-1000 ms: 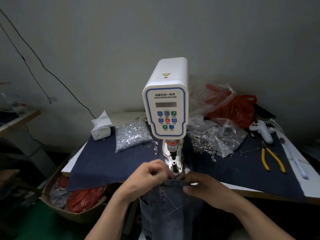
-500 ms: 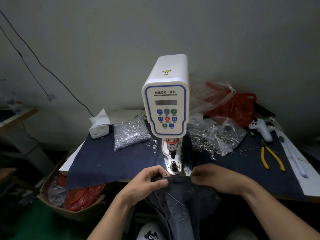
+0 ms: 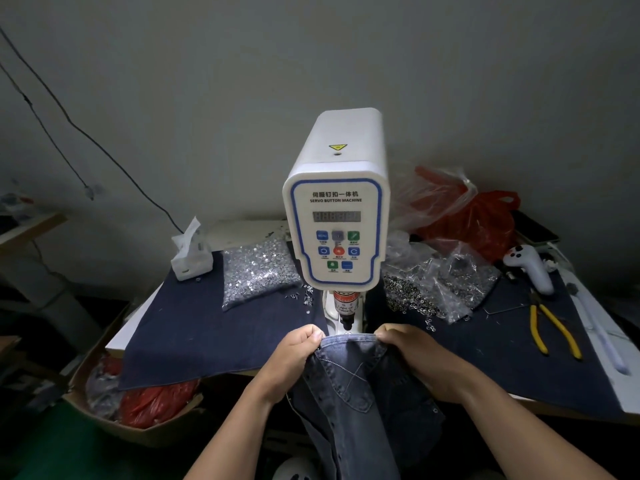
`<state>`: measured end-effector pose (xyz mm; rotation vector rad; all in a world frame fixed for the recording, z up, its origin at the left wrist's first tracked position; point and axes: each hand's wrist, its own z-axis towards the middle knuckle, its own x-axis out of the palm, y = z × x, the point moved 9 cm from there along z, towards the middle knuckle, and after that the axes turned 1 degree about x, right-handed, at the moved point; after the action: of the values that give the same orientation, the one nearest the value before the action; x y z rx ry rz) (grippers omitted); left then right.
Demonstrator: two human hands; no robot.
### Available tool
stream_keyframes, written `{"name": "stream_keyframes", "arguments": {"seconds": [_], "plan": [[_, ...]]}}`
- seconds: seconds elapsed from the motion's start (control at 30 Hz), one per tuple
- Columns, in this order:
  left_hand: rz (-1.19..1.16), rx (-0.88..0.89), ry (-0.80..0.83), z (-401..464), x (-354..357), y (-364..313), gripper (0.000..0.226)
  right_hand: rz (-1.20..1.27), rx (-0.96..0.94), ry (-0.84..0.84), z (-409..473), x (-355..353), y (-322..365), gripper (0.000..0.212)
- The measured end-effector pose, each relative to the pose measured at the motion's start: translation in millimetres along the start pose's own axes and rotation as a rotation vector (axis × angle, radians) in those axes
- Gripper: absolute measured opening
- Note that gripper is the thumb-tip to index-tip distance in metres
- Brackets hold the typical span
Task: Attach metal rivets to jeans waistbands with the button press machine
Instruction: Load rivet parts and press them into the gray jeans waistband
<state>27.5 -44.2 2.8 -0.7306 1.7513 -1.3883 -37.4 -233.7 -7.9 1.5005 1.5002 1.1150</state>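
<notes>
While both hands pinch the jeans waistband (image 3: 349, 338), the left hand (image 3: 294, 358) grips its left end and the right hand (image 3: 412, 355) its right end. The band runs left to right, stretched just in front of the button machine (image 3: 337, 216), below its punch (image 3: 346, 315). The jeans (image 3: 349, 403) hang off the bench (image 3: 585, 382) edge toward the person. Next move likely needs the band pushed forward under the punch; both hands equally near. Rivet bags (image 3: 258, 271) sit behind.

"SERVO BUTTON MACHINE" on press panel (image 3: 335, 233)

dim grey wall (image 3: 311, 57), green floor (image 3: 52, 455)
</notes>
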Motion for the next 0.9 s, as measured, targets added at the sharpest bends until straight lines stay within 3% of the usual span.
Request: {"name": "stream_keyframes", "arguments": {"seconds": [0.9], "plan": [[-0.014, -0.006, -0.018, 10, -1, 11, 0.026, 0.045, 0.035, -0.035, 16, -8, -13, 0.016]]}}
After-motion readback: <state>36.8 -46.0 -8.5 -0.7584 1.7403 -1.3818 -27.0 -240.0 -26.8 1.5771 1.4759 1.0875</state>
